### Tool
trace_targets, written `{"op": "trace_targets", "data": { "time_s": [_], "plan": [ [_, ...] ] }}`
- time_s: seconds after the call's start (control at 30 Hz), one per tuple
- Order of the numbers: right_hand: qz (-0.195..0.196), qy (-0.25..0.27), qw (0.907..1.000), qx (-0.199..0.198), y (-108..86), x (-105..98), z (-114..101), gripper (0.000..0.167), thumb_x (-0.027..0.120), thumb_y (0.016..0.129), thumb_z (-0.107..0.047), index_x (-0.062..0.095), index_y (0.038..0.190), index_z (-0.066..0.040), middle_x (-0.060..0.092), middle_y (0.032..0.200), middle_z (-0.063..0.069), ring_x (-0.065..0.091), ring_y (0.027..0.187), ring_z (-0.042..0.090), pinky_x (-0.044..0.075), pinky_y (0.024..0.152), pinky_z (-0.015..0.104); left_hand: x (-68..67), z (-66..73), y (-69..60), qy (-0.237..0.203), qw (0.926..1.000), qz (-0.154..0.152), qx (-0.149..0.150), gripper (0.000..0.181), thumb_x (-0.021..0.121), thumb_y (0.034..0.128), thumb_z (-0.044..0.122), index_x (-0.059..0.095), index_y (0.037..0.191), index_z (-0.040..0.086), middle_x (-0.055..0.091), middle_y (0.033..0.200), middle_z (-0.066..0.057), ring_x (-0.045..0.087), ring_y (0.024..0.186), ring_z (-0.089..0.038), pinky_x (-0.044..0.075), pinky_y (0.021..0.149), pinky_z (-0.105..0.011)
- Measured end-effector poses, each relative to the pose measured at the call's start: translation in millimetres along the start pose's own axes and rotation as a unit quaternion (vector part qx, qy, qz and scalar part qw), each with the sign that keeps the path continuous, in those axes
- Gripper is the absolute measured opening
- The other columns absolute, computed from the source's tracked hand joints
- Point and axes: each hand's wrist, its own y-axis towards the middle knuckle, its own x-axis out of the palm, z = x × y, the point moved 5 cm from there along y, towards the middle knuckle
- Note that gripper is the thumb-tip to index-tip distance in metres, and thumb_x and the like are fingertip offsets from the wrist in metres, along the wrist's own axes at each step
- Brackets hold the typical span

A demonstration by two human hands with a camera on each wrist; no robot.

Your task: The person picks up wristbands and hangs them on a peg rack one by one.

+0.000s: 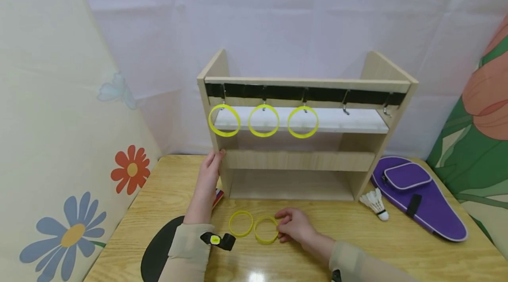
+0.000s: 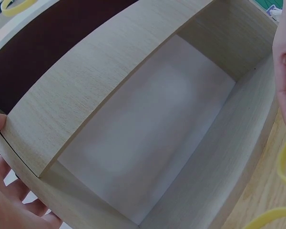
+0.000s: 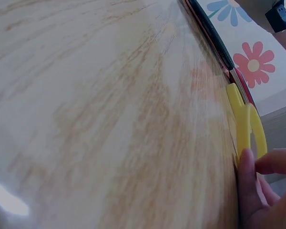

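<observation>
A small wooden shelf [image 1: 297, 161] stands on the table, with a black strip of metal hooks across its upper front. Three yellow rings [image 1: 263, 135] hang from the left and middle hooks; the two hooks [image 1: 347, 104] on the right carry nothing. My left hand [image 1: 209, 174] grips the shelf's left side panel, thumb at the front and fingers round the outside in the left wrist view. On the table before the shelf, my right hand [image 1: 295, 227] pinches a yellow ring [image 3: 244, 129] between thumb and finger, the ring tilted up. Another yellow ring [image 1: 240, 212] lies just left of it.
To the right of the shelf lie a white shuttlecock [image 1: 374, 203] and a purple racket-shaped case [image 1: 426, 202]. A flat black rounded thing [image 1: 158, 251] is partly hidden under the left forearm. A red, white and blue item [image 1: 218, 197] shows beside the shelf's left foot.
</observation>
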Motion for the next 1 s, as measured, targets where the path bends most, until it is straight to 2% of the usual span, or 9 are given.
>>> {"op": "trace_targets", "data": {
  "time_s": [0.13,0.33,0.6,0.8,1.0],
  "plan": [
    [-0.007,0.007,0.9999,-0.004,-0.3,-1,0,0.037,0.058,0.076,0.015,0.056,0.113,0.017,0.061,0.077,0.011,0.061,0.057,0.011,0.056,0.052,0.025,-0.4,-0.8,0.5,0.000,1.0000,0.000,0.000,0.053,0.045,0.1033,0.038,0.038,0.153,0.022,0.039,0.155,-0.009,0.029,0.146,-0.029,0.017,0.121,-0.057],
    [-0.013,0.013,0.9998,-0.001,-0.7,-2,1,0.036,0.058,0.078,0.016,0.056,0.114,0.017,0.057,0.074,0.005,0.061,0.056,0.011,0.056,0.053,0.025,-0.1,-1.2,0.0,-0.002,1.0000,0.000,0.001,0.053,0.044,0.1037,0.037,0.037,0.153,0.021,0.038,0.155,-0.011,0.029,0.146,-0.030,0.018,0.121,-0.056],
    [-0.014,0.018,0.9994,0.025,-1.9,-7,1,0.038,0.056,0.080,0.016,0.054,0.118,0.017,0.058,0.076,0.004,0.061,0.056,0.010,0.056,0.054,0.024,0.5,-0.3,-0.1,-0.008,1.0000,0.000,-0.002,0.052,0.045,0.1036,0.037,0.037,0.153,0.022,0.038,0.156,-0.010,0.029,0.146,-0.029,0.017,0.121,-0.058],
    [-0.013,0.048,0.9980,0.039,-4.3,-11,-2,0.042,0.052,0.078,0.015,0.052,0.120,0.019,0.059,0.077,0.004,0.061,0.057,0.010,0.056,0.055,0.023,0.9,0.9,-0.7,-0.006,1.0000,0.000,-0.001,0.052,0.044,0.1037,0.037,0.037,0.153,0.023,0.039,0.156,-0.009,0.029,0.146,-0.029,0.016,0.121,-0.057],
    [-0.013,0.059,0.9973,0.041,-5.3,-17,-7,0.046,0.051,0.079,0.014,0.051,0.124,0.018,0.059,0.078,0.003,0.062,0.059,0.009,0.056,0.056,0.022,0.3,0.5,-0.3,-0.009,0.9999,0.004,0.004,0.051,0.045,0.1034,0.035,0.039,0.153,0.022,0.039,0.155,-0.010,0.030,0.145,-0.028,0.017,0.121,-0.057]
  ]
}}
